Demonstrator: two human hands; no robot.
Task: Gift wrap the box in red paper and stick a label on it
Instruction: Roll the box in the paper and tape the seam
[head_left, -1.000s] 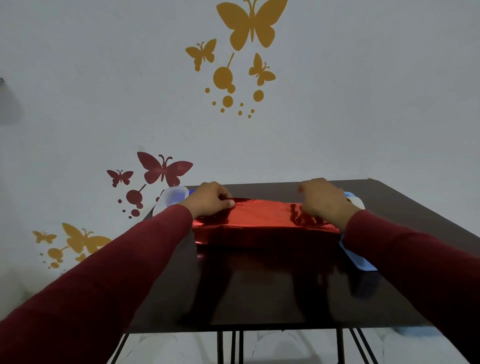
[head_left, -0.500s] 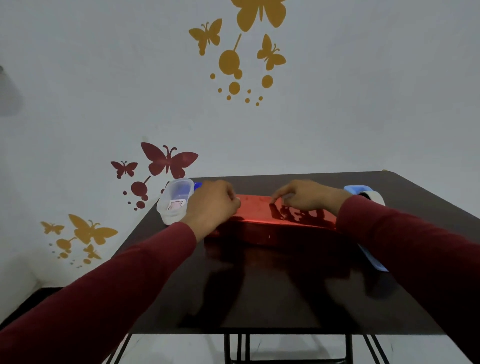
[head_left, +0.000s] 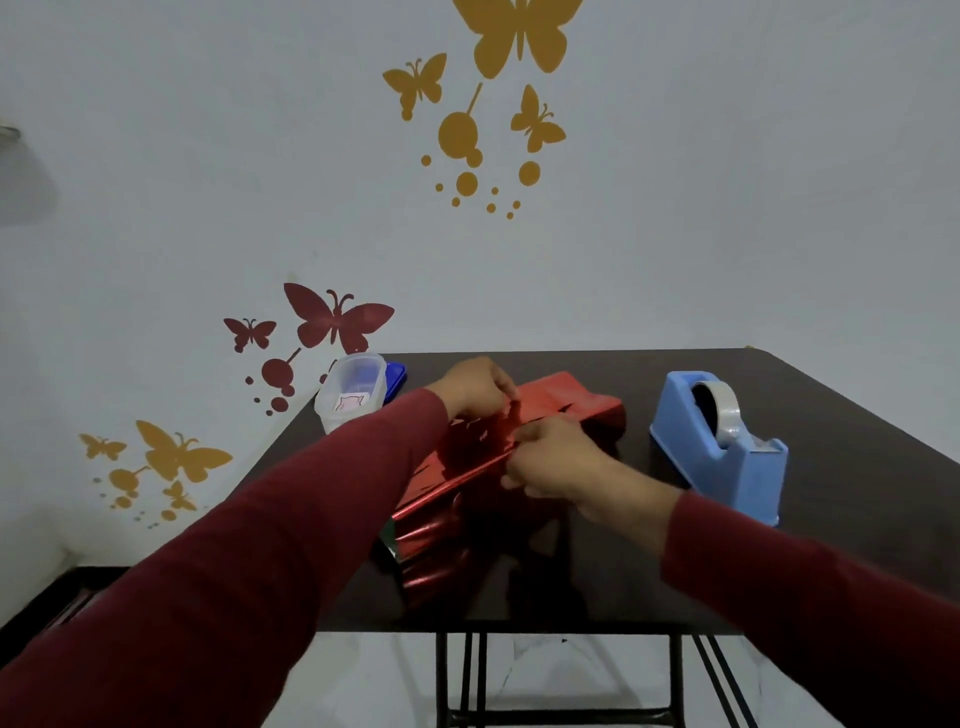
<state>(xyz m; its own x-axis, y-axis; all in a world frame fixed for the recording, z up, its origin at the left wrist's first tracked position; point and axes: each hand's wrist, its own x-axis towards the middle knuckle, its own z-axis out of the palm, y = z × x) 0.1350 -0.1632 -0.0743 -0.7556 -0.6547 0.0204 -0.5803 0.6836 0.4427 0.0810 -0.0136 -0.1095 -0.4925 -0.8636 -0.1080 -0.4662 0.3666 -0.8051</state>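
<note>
The box, wrapped in shiny red paper (head_left: 566, 397), lies near the middle of the dark desk (head_left: 810, 395), turned at an angle with its far end pointing toward the back right. I see both hands meeting over the top of it. The left hand (head_left: 475, 387) has its grip closed, fingers curled and pinching a raised edge of the paper. The right hand (head_left: 553, 457) also has its grip closed on the paper, holding a fold along the near-side crease. Loose, crinkled foil hangs off the near end toward the desk edge.

A blue tape dispenser (head_left: 727, 457) stands just right of the parcel, apart from it. A clear lidded container (head_left: 353, 389) sits at the back left corner, with what appears to be a label inside; something blue lies behind it.

Risks as I judge them: the foil is slick and springy, so releasing either pinch to reach for tape could let the seam open. Pulling unevenly may tear the paper or skew the overlap. The unfolded near end overhangs close to the desk edge and could drag the parcel off line.
</note>
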